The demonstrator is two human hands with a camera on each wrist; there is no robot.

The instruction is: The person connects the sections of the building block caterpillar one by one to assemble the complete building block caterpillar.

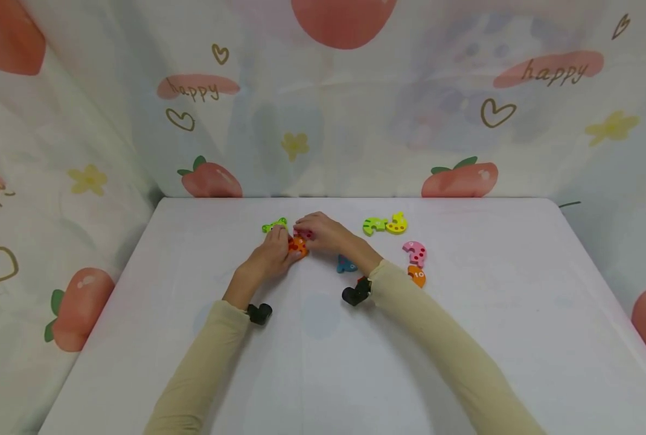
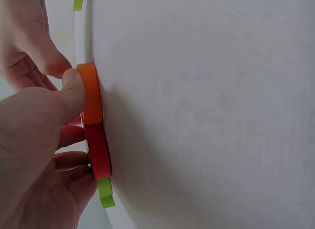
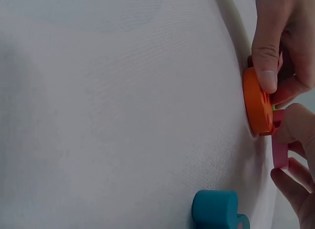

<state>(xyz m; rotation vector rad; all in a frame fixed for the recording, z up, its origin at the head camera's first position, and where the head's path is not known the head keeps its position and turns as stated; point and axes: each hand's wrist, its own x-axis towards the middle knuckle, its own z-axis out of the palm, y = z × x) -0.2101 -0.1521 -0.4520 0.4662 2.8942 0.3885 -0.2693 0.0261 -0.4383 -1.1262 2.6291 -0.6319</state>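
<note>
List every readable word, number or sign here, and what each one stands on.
"happy": left reddish patch on the back curtain
"happy": right reddish patch on that curtain
"ppy", cut off by the picture's edge: left side curtain
"10": lower-right orange piece
Too small or blurred to read surely: marks on the spotted pink piece above it, the blue piece and the spotted orange piece.

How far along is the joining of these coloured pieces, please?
Looks done: the green end piece, red piece and orange piece sit in a row at the left hand. In hand: the right hand holds a pink piece at the orange one's edge. Apparently left: the blue piece, striped green piece, yellow piece, dotted pink piece and orange 10 piece lie apart from that row.
</note>
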